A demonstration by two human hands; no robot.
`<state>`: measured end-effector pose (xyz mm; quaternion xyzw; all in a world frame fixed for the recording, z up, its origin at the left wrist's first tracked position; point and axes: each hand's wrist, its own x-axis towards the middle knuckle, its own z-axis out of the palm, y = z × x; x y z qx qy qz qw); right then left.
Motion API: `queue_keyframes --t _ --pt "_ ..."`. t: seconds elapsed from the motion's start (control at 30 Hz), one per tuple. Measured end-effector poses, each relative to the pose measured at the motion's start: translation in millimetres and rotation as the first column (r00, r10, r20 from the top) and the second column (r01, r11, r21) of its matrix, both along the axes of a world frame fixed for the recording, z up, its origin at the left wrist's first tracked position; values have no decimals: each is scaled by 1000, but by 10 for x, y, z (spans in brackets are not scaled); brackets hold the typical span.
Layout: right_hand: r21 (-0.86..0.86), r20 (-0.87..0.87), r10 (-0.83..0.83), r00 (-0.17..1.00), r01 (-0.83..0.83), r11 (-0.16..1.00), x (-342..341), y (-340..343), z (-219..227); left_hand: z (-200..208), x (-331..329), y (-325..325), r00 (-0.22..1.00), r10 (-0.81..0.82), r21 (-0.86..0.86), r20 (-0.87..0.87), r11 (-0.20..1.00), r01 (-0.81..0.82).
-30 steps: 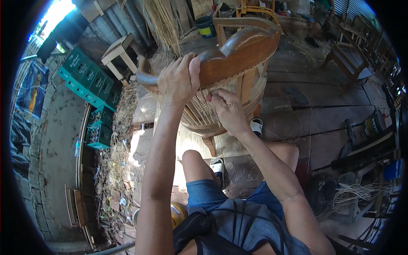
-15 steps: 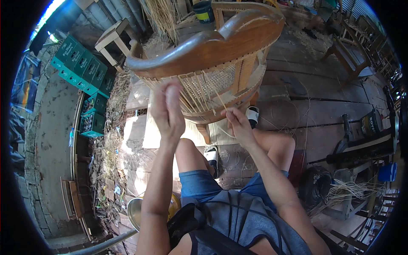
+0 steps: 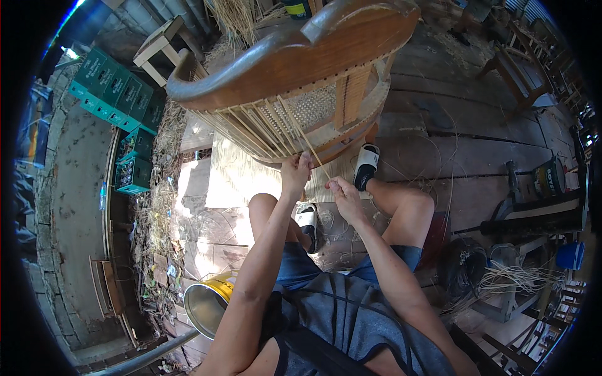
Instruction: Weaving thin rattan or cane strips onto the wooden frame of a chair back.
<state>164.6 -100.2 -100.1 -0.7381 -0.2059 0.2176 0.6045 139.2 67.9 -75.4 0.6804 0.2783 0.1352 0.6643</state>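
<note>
A curved wooden chair back [image 3: 295,59] stands before me, with a row of holes along its edge. Several pale cane strands [image 3: 254,128] run from these holes to the lower rail, over a woven cane panel [image 3: 307,106] behind. One loose strand [image 3: 298,128] slants from the upper edge down toward my right hand [image 3: 347,199], whose thumb and fingers pinch its lower end. My left hand [image 3: 296,174] is closed at the lower rail, close beside that strand. Whatever lies between its fingers is hidden.
Green crates [image 3: 116,91] are stacked at the left, beside a small wooden stool [image 3: 160,50]. A yellow bucket [image 3: 219,287] lies tilted by my left arm. Bundled cane [image 3: 520,279] rests on a bench at the right. My sandalled feet flank a pale sheet [image 3: 241,175] under the chair.
My left hand has come down and right from its raised, blurred position to the lower rail. My right hand has dropped slightly nearer me. The chair appears shifted a little left in view.
</note>
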Motion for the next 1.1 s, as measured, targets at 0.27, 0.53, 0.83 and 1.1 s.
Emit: queue_keyframes --t 0.27,0.53,0.83,1.1 --pt "74 224 -69 972 53 996 -19 -55 -124 -358 -484 -495 985 -90 576 -148 802 160" --pt "-1 136 173 975 -175 985 -720 -499 282 1516 -814 328 924 163 310 347 910 -277" --pt "578 3 638 770 -522 627 -1563 -245 2214 2211 -1032 381 899 53 273 434 944 -187" --pt "410 183 446 876 -480 775 -1836 -58 1652 2257 -918 378 947 -17 344 320 934 -99"
